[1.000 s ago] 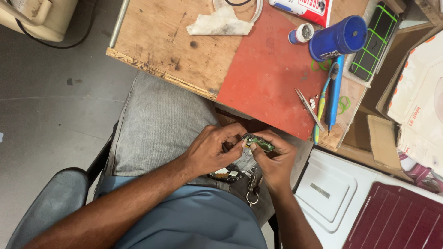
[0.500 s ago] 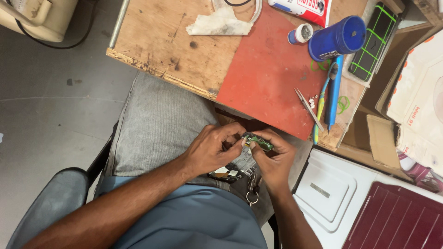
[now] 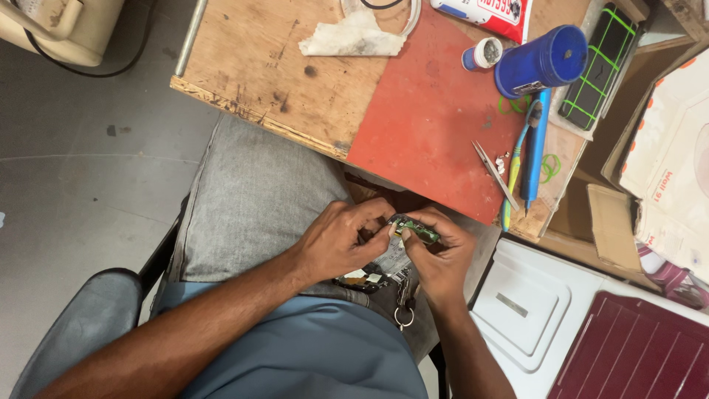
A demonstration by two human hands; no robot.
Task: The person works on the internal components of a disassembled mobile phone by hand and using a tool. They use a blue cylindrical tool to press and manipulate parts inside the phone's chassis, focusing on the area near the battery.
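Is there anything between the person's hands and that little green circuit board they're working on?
Nothing visible. Both hands already touch the small green circuit board over the lap: the left hand pinches its near end, and the right hand grips it from the other side. The tweezers lie apart on the red mat.

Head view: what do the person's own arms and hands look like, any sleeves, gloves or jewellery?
Both forearms are bare up to the frame edge, no sleeves showing. The left hand and right hand wear no gloves. No rings, watch or bands visible. The fingernails look short. The upper arms lie outside the picture.
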